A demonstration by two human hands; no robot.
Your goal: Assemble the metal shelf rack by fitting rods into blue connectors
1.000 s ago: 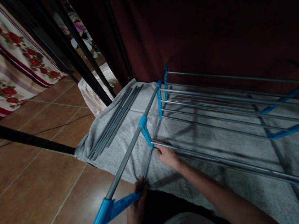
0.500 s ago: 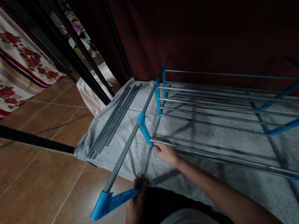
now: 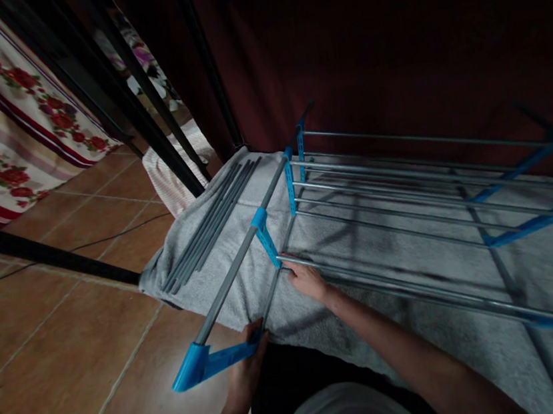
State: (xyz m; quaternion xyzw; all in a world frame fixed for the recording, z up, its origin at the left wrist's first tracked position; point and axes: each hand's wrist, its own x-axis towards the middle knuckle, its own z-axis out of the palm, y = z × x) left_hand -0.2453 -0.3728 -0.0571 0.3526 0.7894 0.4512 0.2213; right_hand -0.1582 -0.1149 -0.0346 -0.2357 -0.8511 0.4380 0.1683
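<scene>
Two hands at one end of one blue-and-grey rack

The rack [image 3: 224,288] stands on a grey cloth [image 3: 241,212], its long rods stretching off to the right. The left hand [image 3: 249,355] has its fingers curled around the inner end of one blue arm [image 3: 229,356], where it meets a low tube; one blue corner piece [image 3: 191,366] joins the arm's outer end. The right hand [image 3: 306,279] bends its fingers at the near long rod [image 3: 344,269], just beside a bracket; they are partly hidden, so whether they close around it cannot be told.

Three blue brackets show at this end: nearest [image 3: 266,240], middle [image 3: 290,188] and farthest [image 3: 301,148]. Three more blue arms [image 3: 550,220] show at the other end. At least five loose grey tubes [image 3: 216,221] lie side by side on the cloth, too close for an exact count. One dark cable [image 3: 113,238] crosses the tiled floor [image 3: 119,320].
</scene>
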